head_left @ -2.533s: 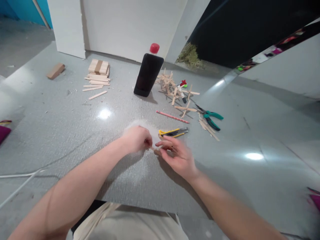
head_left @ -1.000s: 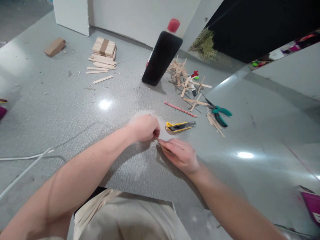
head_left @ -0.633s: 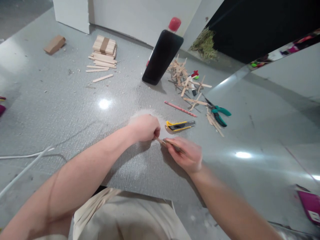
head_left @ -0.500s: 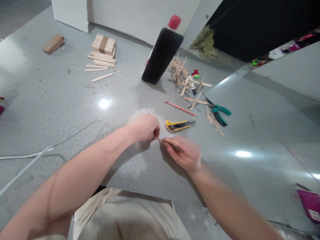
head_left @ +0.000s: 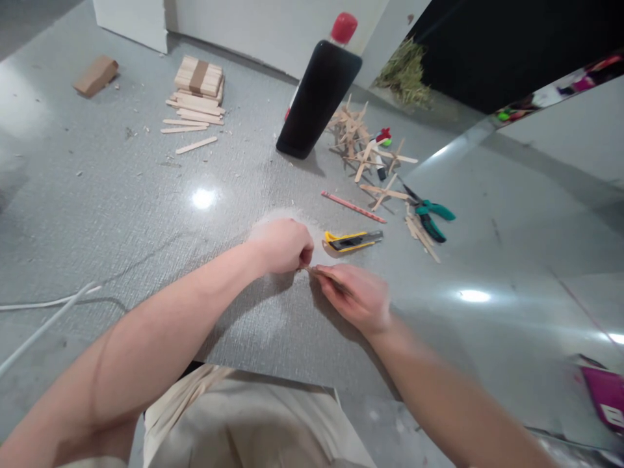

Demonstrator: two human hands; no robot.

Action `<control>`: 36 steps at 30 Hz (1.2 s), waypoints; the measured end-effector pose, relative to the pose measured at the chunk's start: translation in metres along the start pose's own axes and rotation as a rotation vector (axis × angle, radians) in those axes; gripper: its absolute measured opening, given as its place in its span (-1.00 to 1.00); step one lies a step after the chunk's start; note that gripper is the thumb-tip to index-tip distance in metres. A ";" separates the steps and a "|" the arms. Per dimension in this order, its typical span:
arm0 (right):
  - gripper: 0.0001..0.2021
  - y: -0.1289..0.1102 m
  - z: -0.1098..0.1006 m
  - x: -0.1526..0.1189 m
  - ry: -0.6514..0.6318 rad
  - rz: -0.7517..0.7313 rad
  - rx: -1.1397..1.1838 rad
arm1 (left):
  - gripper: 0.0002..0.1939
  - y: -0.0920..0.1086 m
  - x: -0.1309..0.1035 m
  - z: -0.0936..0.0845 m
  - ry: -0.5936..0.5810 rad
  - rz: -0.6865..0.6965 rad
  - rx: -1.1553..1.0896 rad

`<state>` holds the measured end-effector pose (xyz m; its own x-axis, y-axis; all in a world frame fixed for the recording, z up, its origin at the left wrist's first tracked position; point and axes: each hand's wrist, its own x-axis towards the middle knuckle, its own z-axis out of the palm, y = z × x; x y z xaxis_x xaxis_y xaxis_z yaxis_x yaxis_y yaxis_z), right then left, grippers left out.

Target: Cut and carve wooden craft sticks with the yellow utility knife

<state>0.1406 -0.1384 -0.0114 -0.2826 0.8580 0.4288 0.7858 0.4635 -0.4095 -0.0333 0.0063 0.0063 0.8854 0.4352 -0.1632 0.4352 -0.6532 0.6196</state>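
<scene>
Centre of frame: left hand (head_left: 285,246) pinches small wooden stick (head_left: 307,267); right hand (head_left: 358,292) grips thin brown strip (head_left: 335,280) against it, below yellow knife (head_left: 353,242).

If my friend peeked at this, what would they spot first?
Probably the black phone, standing before a red-capped bottle near the back. Next, the hands in the middle: the left hand pinching a thin wooden piece, the right hand close by gripping a brown strip. Bright teal-handled pliers lie farther right.
</scene>
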 end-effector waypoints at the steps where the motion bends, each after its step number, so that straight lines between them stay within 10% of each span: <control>1: -0.74 0.000 0.000 0.000 -0.002 -0.009 -0.004 | -0.81 0.000 0.000 0.000 -0.001 0.000 0.001; 36: -0.62 0.002 0.000 -0.003 -0.016 -0.146 -0.060 | -0.79 0.009 -0.005 -0.007 0.009 -0.019 0.020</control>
<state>0.1432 -0.1402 -0.0133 -0.4049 0.7859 0.4673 0.7666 0.5704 -0.2949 -0.0355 0.0029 0.0180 0.8755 0.4533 -0.1674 0.4550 -0.6568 0.6013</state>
